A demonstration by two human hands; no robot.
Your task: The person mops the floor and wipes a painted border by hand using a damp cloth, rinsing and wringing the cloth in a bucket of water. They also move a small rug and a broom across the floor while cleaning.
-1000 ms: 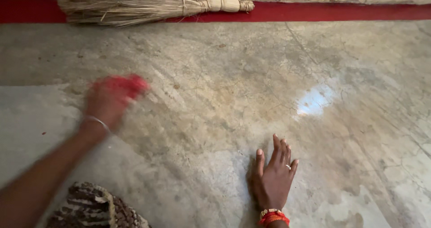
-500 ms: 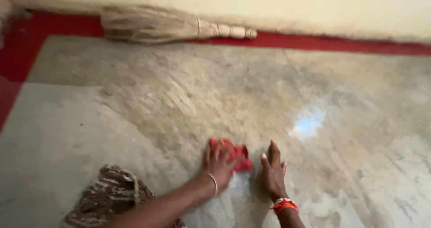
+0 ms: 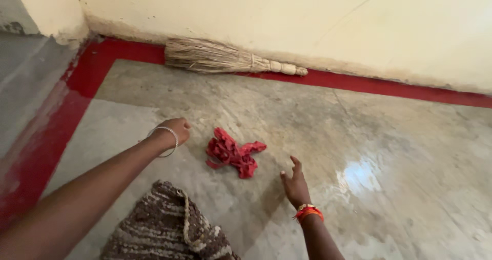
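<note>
A crumpled red cloth (image 3: 233,153) lies on the wet grey floor (image 3: 333,127) between my hands, touched by neither. My left hand (image 3: 174,131), with a silver bangle at the wrist, hangs just left of the cloth with its fingers curled in and nothing in them. My right hand (image 3: 294,183), with red bangles at the wrist, is lifted off the floor to the right of the cloth, fingers loosely spread, holding nothing.
A straw broom (image 3: 225,59) lies along the foot of the cream wall (image 3: 307,19) on a red painted border (image 3: 97,70). A brown and white woven mat (image 3: 169,226) lies at the bottom, under my left arm. A shiny wet patch (image 3: 359,175) shows at right.
My left hand has let go of the red cloth and drawn back to the left. My right hand has lifted off the floor. The view has tilted up, showing more wall.
</note>
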